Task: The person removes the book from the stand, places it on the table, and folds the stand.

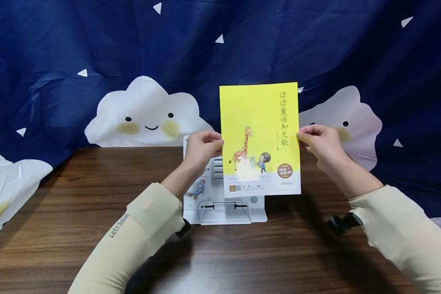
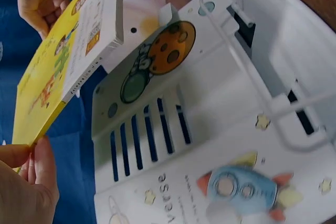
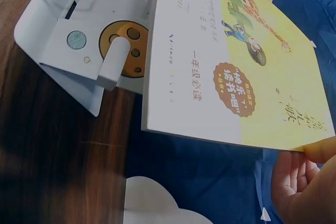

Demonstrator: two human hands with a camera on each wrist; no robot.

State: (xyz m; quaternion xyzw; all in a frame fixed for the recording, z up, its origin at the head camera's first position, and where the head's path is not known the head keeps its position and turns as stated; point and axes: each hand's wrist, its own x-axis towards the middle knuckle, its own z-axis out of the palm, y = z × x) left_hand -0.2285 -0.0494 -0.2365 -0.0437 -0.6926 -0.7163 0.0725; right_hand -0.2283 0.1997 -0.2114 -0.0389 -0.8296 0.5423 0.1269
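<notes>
A yellow and white book (image 1: pixel 260 118) with a giraffe and a child on its cover is held upright, front facing the head camera. My left hand (image 1: pixel 202 151) pinches its left edge between thumb and fingers. On the opposite edge, my right hand (image 1: pixel 323 143) grips it the same way. Behind the book stands a white book stand (image 1: pixel 226 216) with slots, a wire holder at its foot and a printed rocket (image 2: pixel 241 184). The book covers much of the stand in the head view. Seen from the right wrist, the book's lower edge is raised in front of the stand's backboard.
The stand rests on a brown wooden table (image 1: pixel 106 188). At the table's back hangs a dark blue curtain (image 1: pixel 242 36) with white triangles and smiling clouds (image 1: pixel 147 114). A dark wrist camera (image 1: pixel 339 224) sits under the right sleeve.
</notes>
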